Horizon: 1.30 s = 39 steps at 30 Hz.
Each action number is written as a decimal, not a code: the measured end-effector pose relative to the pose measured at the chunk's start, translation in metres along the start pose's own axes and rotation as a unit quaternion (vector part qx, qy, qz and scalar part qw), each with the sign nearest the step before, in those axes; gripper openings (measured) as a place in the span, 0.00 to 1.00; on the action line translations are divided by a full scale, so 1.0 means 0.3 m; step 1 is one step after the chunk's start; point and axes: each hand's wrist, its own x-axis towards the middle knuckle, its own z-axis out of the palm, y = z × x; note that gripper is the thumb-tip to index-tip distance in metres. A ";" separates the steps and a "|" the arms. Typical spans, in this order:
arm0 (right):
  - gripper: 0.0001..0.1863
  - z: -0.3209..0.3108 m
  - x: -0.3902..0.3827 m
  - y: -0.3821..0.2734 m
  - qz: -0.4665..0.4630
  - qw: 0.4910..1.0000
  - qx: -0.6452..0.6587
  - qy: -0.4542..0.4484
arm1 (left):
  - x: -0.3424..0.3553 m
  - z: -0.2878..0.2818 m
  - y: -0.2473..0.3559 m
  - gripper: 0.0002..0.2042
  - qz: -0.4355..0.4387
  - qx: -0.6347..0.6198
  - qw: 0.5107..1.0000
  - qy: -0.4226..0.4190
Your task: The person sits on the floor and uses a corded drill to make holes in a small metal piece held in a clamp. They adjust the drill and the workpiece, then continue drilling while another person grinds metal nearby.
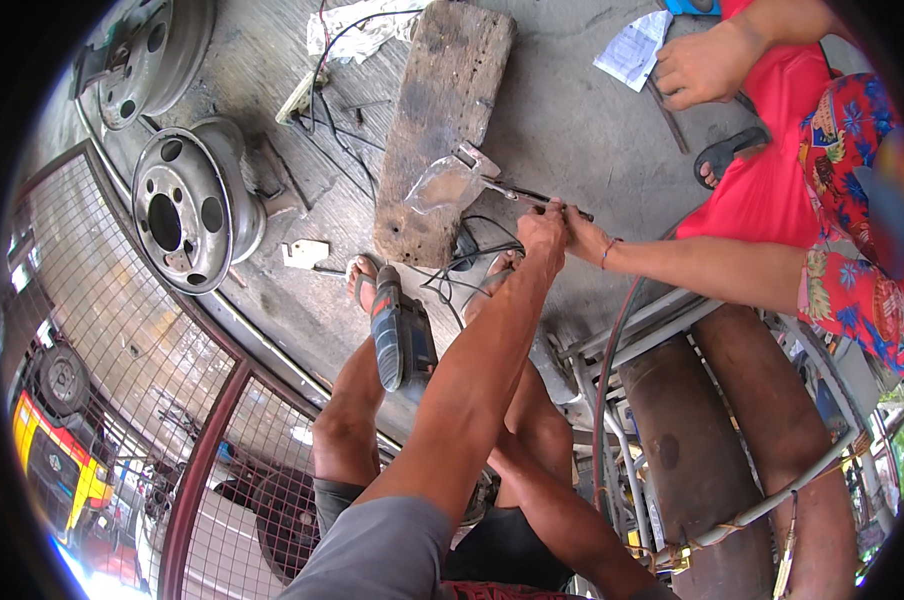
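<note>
My left hand (542, 230) is wrapped round the metal rod (518, 191), a co-worker's hand (586, 240) right beside it! My right hand's hidden behind my forearm (472, 390); its grip, can't tell.

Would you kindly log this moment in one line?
left hand: holding rod; right hand: hidden; co-worker's hand: at rod; drill: by legs

Near the centre, the person's left hand (540, 228) is gripping a slim rod (524, 192), while a co-worker's hand (586, 240) is meeting it from the right. The right hand is hiding behind the left forearm (472, 380). A blue-grey drill (400, 335) is pointing upward left of centre, a wooden plank (452, 90) is lying at upper centre, and wheel rims (190, 180) are sitting at upper left.
</note>
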 end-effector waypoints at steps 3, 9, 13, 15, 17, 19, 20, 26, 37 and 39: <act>0.33 -0.050 0.056 0.022 0.062 0.982 -0.033 -0.178 | -0.153 -0.053 0.097 0.28 0.120 0.099 0.986 -0.056; 0.28 -0.091 0.203 -0.104 0.305 0.929 0.122 0.172 | -0.732 -0.533 0.312 0.21 0.350 0.268 0.891 -0.109; 0.26 -0.249 0.190 -0.103 0.073 0.994 0.061 -0.045 | -0.706 -0.864 0.299 0.36 0.278 0.260 0.924 0.038; 0.26 -0.244 0.203 -0.126 0.088 0.994 0.057 -0.041 | -0.564 -1.011 0.175 0.42 0.165 0.249 0.954 0.038; 0.25 -0.245 0.213 -0.155 0.109 0.992 0.049 -0.044 | -0.575 -1.002 0.207 0.42 0.031 0.137 0.988 -0.057; 0.25 -0.244 0.223 -0.207 0.127 0.990 0.042 -0.030 | -0.568 -0.998 0.240 0.42 -0.075 0.036 0.986 -0.144; 0.25 -0.248 0.232 -0.242 0.138 0.989 0.036 -0.027 | -0.538 -0.996 0.258 0.41 -0.110 -0.010 0.977 -0.182; 0.23 -0.313 0.305 -0.457 0.200 0.976 -0.052 -0.065 | -0.410 -1.009 0.372 0.27 -0.214 -0.146 0.923 -0.285; 0.22 -0.392 0.422 -0.380 0.195 0.969 -0.099 -0.113 | -0.336 -0.882 0.396 0.28 -0.206 -0.150 0.936 -0.244; 0.22 -0.415 0.427 -0.347 0.195 0.969 -0.091 -0.120 | -0.345 -0.842 0.393 0.25 -0.191 -0.146 0.946 -0.219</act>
